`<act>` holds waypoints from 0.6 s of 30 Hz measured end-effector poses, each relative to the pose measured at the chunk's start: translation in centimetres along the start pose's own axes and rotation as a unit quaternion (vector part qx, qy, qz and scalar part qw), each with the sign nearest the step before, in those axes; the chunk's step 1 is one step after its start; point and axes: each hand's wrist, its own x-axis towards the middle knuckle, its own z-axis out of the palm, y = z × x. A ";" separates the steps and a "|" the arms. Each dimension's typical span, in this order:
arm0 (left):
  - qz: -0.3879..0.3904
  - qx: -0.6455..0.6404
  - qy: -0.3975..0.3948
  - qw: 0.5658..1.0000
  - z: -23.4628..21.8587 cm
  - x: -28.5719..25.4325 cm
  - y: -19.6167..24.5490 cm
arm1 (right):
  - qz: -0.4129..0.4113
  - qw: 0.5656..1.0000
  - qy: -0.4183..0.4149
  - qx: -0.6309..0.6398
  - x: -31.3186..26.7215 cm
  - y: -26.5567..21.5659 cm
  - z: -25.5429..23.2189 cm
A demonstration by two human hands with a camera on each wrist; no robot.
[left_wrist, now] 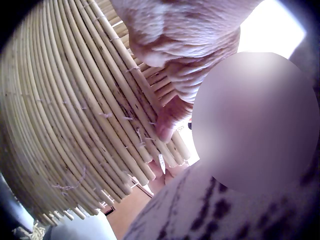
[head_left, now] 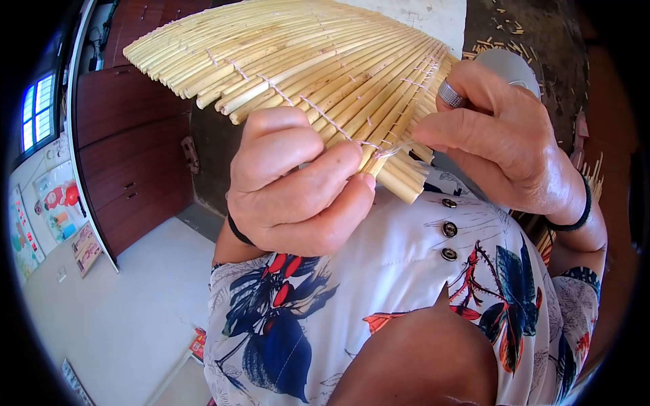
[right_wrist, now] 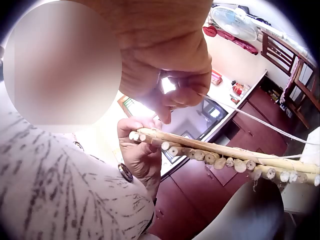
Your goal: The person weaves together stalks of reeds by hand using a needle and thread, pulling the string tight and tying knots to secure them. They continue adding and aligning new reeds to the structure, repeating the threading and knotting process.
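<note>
A mat of thin straw-coloured sticks (head_left: 305, 51) fans out across the head view, its rows bound with pale pink thread stitches. My left hand (head_left: 298, 183) grips its near corner, fingers curled over the last sticks. In the left wrist view a thumb (left_wrist: 167, 125) presses against the mat's face by the stick ends. Just right of that corner, my right hand (head_left: 504, 135) pinches pale thread between thumb and forefinger; it wears a wide silver ring (head_left: 452, 95). In the right wrist view a length of white thread (right_wrist: 255, 119) runs from the right hand along the mat.
Cut stick pieces (head_left: 520, 49) litter the dark floor at the back right. A grey rounded object (head_left: 508, 68) stands behind the right hand. Dark red cabinets (head_left: 128, 128) line the left side. An electric fan (right_wrist: 235, 22) and a wooden chair (right_wrist: 280, 52) show in the right wrist view.
</note>
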 end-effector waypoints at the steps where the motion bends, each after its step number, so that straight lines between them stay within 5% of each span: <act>1: 0.000 0.000 0.000 1.000 0.0 0.0 0.0 | 0.007 1.000 0.015 0.016 0.0 0.0 0.2; 18: 0.034 -0.003 -0.025 0.999 -0.3 -0.4 -0.3 | 0.002 0.999 0.031 0.044 0.1 -0.6 0.8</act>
